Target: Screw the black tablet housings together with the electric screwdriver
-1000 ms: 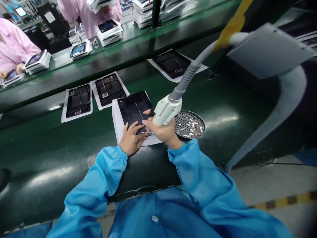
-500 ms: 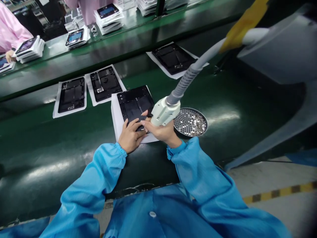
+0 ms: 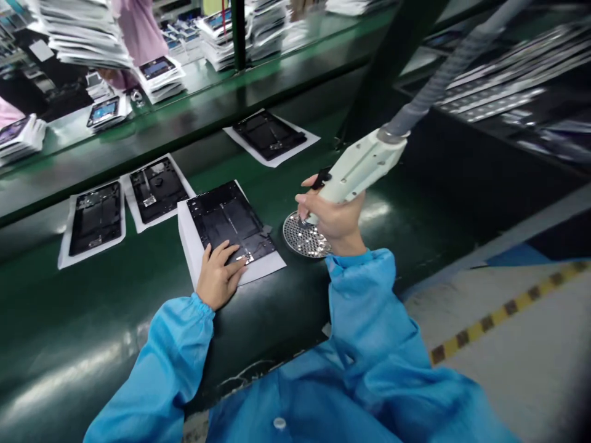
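Observation:
My left hand (image 3: 220, 275) lies with its fingers spread on the near edge of a black tablet-like panel (image 3: 226, 215). White sheets (image 3: 187, 231) lie under this panel. My right hand (image 3: 344, 221) is wrapped round a pale handheld tool (image 3: 367, 163) with a grey ribbed hose; its exact kind is unclear. The tool's lower end is over a round perforated dish (image 3: 295, 241) of small shiny pieces, to the panel's right. Whether the tip touches the pieces, I cannot tell.
Two more black panels on white sheets (image 3: 98, 218) (image 3: 159, 189) lie to the left, another panel (image 3: 268, 133) farther back. Stacks with white sheets (image 3: 161, 80) stand on the raised ledge (image 3: 198, 101). A dark post (image 3: 388, 67) rises at right. A person in pink (image 3: 138, 31) is beyond.
My right hand has lifted the tool off the panel and moved it right, over the dish. My left hand stays on the panel, its fingers more in view. The camera view has shifted.

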A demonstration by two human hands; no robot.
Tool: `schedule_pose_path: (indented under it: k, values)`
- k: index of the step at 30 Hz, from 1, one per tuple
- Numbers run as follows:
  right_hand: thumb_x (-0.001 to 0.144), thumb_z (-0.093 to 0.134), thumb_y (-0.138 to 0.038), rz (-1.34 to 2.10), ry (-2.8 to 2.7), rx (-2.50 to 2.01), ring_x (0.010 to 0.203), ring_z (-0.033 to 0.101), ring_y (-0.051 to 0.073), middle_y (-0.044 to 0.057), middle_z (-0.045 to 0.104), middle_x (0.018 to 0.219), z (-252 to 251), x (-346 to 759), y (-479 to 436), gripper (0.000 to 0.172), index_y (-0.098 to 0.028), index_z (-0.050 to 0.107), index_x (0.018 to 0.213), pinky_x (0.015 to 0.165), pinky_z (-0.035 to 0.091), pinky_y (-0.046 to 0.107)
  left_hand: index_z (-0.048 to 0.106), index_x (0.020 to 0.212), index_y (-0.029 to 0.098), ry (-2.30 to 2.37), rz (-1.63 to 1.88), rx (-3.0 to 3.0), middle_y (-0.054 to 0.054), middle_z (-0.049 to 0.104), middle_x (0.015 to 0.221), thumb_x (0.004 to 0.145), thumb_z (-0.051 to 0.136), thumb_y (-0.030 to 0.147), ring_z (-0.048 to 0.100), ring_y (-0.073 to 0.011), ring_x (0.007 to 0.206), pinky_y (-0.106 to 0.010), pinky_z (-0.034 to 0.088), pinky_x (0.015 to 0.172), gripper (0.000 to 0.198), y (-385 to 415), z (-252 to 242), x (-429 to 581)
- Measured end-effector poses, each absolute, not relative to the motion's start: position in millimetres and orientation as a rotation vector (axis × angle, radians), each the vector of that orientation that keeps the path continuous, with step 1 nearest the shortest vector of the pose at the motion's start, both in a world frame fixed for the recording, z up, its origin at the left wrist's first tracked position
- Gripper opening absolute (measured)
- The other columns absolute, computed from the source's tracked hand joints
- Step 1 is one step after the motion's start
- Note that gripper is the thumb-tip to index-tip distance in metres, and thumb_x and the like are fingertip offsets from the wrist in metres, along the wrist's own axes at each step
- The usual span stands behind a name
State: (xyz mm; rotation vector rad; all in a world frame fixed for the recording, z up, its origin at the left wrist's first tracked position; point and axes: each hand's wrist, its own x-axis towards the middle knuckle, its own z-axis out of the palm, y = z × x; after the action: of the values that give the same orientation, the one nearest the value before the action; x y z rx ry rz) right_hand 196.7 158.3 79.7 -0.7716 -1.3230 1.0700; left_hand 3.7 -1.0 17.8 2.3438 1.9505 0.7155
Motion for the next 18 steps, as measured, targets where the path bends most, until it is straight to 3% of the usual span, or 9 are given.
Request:
schedule_pose_path:
  k: [7,18]
  values:
    - [0.062,0.07,-0.023,1.031,-1.309,-0.838,0.037,0.049,0.011,-0.008,0.054,0.044,70.1,207.0,174.4,0.021,-0.023,0.063,0.081,0.043,0.046,0.03,0.073,0.1,0.023,1.881,0.807,2.43,-0.011,0.066,0.118,0.091,0.056,0.024,0.052,-0.0286,0.125,-0.058,0.035,0.107,0.019,-5.2,18.7,0.3]
    - [0.061,0.07,-0.02,1.088,-1.266,-0.861,0.038,0.049,0.01,-0.008,0.054,0.044,72.4,198.5,184.3,0.018,-0.019,0.065,0.077,0.043,0.044,0.028,0.072,0.094,0.021,1.772,0.914,2.524,-0.01,0.068,0.112,0.088,0.06,0.02,0.058,-0.0274,0.119,-0.056,0.041,0.103,0.013,-3.9,20.2,-3.3]
